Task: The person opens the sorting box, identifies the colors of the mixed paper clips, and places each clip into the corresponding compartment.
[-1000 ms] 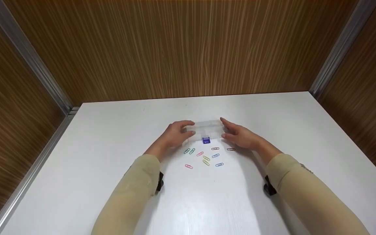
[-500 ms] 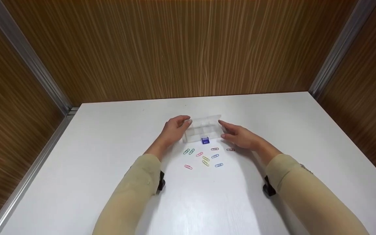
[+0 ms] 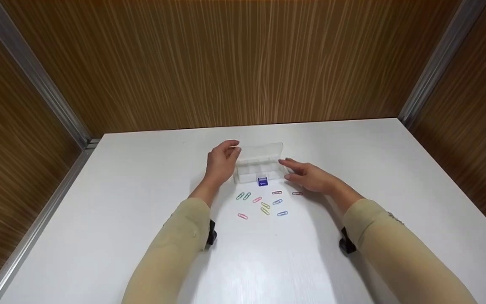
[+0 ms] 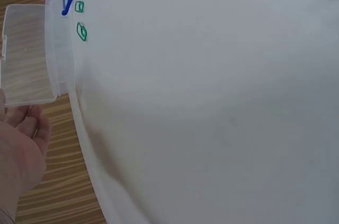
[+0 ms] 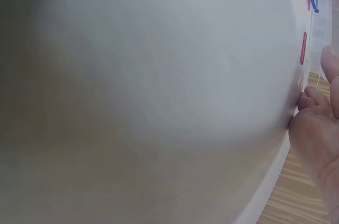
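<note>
A clear plastic compartment box (image 3: 248,177) lies on the white table, its lid (image 3: 264,150) swung up at the back. At the front edge sits a blue latch (image 3: 262,181). My left hand (image 3: 220,164) pinches the lid's left edge between thumb and fingers; the left wrist view shows the transparent lid (image 4: 25,54) standing out from the box beside that hand (image 4: 21,152). My right hand (image 3: 312,177) holds the box's right end, thumb at the front corner and fingers farther back. The compartments look bare.
Several coloured paper clips lie in front of the box: green clips (image 3: 247,196), pink clips (image 3: 242,216), yellow clips (image 3: 265,211), blue clips (image 3: 282,213) and dark red clips (image 3: 297,193). Wood-grain panels (image 3: 243,63) wall the table at back and sides.
My left hand has risen and moved back, swinging the lid up from lying over the box. The right hand stays at the box's right end; the clips lie as before.
</note>
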### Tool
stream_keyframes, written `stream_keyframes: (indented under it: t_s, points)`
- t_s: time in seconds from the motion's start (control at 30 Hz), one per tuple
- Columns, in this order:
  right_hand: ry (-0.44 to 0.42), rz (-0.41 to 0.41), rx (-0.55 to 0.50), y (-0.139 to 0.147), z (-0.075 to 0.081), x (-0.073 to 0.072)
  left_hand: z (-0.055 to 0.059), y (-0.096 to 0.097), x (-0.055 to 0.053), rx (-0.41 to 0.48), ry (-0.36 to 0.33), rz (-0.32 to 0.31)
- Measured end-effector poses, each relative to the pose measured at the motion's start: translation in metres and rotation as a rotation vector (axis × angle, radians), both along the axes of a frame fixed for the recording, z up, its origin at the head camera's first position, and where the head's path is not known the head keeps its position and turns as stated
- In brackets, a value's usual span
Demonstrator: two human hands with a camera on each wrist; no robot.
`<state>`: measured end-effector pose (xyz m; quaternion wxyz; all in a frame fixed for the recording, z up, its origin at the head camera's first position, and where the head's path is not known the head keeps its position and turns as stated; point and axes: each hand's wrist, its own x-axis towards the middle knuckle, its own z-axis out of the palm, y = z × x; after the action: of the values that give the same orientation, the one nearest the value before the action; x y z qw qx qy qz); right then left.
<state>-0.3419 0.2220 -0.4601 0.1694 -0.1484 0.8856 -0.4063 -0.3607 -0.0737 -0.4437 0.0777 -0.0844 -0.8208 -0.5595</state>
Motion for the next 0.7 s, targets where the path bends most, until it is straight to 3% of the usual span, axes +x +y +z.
stream_keyframes:
  t_s: [0.13, 0.37, 0.57, 0.7]
  points:
    - [-0.014, -0.008, 0.013, -0.0011, -0.0003, -0.0005, 0.0011, 0.0008, 0.0003, 0.010, 0.059, 0.052]
    - [-0.010, -0.005, 0.038, -0.0021, 0.0002, -0.0004, 0.0000, 0.0005, 0.0010, 0.004, 0.083, 0.084]
    - [-0.003, -0.004, 0.043, -0.0016, 0.0011, 0.0000, -0.0004, -0.0019, 0.0013, -0.052, 0.083, 0.049]
    - [0.000, 0.001, 0.042, -0.0007, 0.0018, 0.0003, -0.0019, -0.0052, 0.0019, -0.132, -0.009, -0.026]
